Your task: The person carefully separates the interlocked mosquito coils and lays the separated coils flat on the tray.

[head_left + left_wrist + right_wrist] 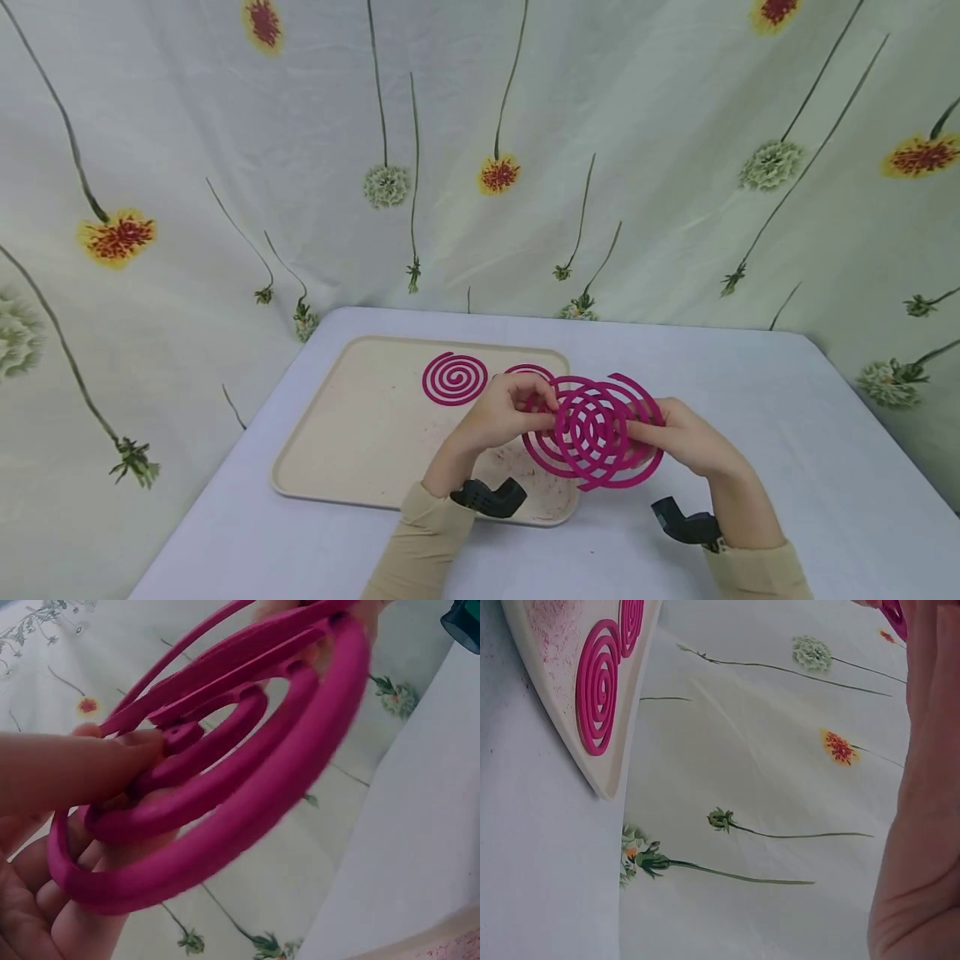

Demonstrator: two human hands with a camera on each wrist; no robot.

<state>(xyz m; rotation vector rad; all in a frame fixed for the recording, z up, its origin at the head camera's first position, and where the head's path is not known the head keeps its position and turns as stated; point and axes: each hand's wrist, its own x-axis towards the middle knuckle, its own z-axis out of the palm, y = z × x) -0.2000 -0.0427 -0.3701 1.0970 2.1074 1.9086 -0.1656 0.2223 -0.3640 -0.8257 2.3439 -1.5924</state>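
Observation:
A pair of magenta spiral mosquito coils (592, 429), overlapping and seemingly interlocked, is held up above the tray's right edge. My left hand (504, 417) pinches the left side; its thumb and fingers press near a coil's centre (184, 737) in the left wrist view. At the right side, my right hand (686, 437) grips the coils between thumb and fingers. Most of that hand's grip lies outside the right wrist view, where a bit of magenta shows at the top corner. The exact crossing of the strands is partly hidden by the fingers.
A cream tray (345, 433) lies on the white-covered table (750, 400), with pinkish crumbs on it. One flat coil (454, 380) rests near its back; another coil (529, 367) is partly hidden behind my left hand. A flower-print cloth (465, 233) hangs behind.

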